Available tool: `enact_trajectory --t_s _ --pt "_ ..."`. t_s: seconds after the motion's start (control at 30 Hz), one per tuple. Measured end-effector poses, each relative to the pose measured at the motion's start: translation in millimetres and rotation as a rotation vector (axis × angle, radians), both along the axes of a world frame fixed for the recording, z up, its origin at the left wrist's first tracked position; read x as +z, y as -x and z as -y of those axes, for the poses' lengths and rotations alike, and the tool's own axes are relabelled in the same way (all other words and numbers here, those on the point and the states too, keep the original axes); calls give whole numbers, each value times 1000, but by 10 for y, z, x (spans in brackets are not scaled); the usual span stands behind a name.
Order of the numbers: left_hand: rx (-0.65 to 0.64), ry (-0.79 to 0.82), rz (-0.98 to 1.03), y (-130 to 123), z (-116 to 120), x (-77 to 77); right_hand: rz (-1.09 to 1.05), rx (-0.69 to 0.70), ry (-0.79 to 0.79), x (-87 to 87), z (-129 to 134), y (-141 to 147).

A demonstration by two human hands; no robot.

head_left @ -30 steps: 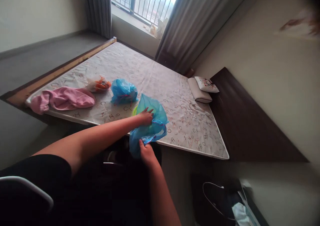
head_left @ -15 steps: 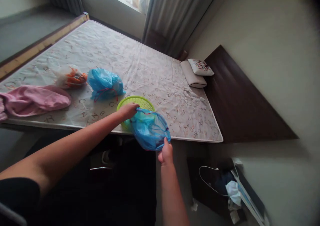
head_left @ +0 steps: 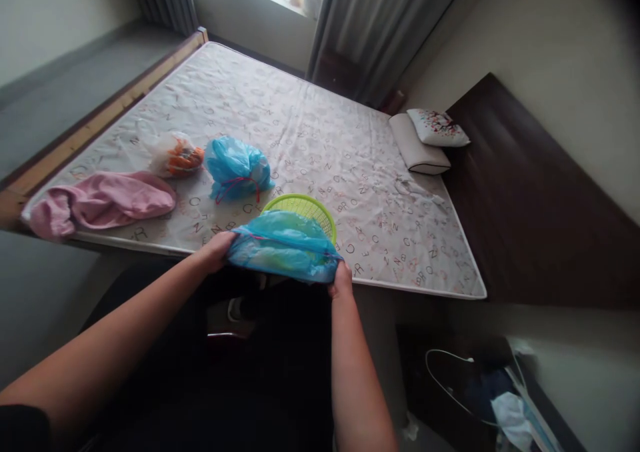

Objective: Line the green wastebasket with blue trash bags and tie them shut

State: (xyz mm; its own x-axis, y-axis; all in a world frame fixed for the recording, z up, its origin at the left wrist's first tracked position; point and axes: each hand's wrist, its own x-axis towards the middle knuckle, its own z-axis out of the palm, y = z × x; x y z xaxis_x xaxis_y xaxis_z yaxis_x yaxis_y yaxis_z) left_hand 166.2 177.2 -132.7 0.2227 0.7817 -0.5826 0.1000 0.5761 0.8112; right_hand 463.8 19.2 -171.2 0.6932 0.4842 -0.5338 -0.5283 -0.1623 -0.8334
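Moved since the earlier frame: my left hand (head_left: 217, 251), from over the basket to the bag's far left end; the blue plastic bag (head_left: 285, 249), from an open loop to a broad, flattened spread. Clock directions are read from this bag.

Item, nearest: left hand, at nine o'clock, closed on the bag's left end; fingertips hidden.

Item: right hand (head_left: 341, 280), at four o'clock, closed on the bag's right corner; fingers partly hidden.

Item: blue plastic bag, thin, translucent, with a red string, stretched between my hands at the near edge of the mattress (head_left: 380, 239). Pale green shows through; whether contents or basket, I cannot tell.

Item: yellow-green mesh basket (head_left: 320, 213), at twelve to one o'clock, on the mattress, its near part covered from view by the bag.

Item: pink cloth (head_left: 120, 199), crumpled, between nine and ten o'clock.

Item: second blue bag (head_left: 237, 165), bunched, red string, at eleven o'clock.

Item: clear bag with orange contents (head_left: 177, 157), at ten o'clock, just beside the second blue bag.

Item: beige pillow (head_left: 415, 149), with a patterned cushion (head_left: 439, 127) leaning on it, at two o'clock.

Item: dark headboard (head_left: 535, 205), at three o'clock.

Item, farthest: grey curtain (head_left: 380, 32), at one o'clock.
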Motion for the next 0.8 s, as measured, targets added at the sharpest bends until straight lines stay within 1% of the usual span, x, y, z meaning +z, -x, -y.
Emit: enact_trajectory --t_s 0.03,0.1,0.17,0.2,0.27,0.33,0.4,0.43,0.5,0.57,0.7,0.77,0.8 --pt "-2 -14 -71 35 7 -81 61 -37 22 -33 -27 -39" --pt "-2 -94 -218 55 -45 -196 176 -85 39 -55 -121 -148" --pt "21 -200 -294 -5 -166 -239 274 -90 0 -8 -271 -264" --pt "28 -258 -292 -62 -241 -237 302 -70 -41 40 -360 -315" --pt "40 -348 -195 -207 -398 -192 305 29 -149 175 -539 -385" --pt "16 -393 -50 -345 -540 -107 278 155 -222 333 -681 -409" --pt "-41 -402 33 -424 -646 0 292 244 -220 487 -754 -392" --pt "-71 -401 44 -430 -682 54 320 271 -204 556 -762 -372" --pt "-103 -411 12 -379 -717 151 369 309 -172 673 -731 -310" --pt "-108 -425 -48 -265 -709 220 371 349 -155 763 -663 -225" --pt "-96 -364 -126 -4 -599 277 364 442 -100 896 -539 16" --pt "-155 -374 -140 82 -508 294 456 495 -41 957 -512 168" --pt "-218 -401 -134 107 -454 303 526 517 -4 986 -506 249"
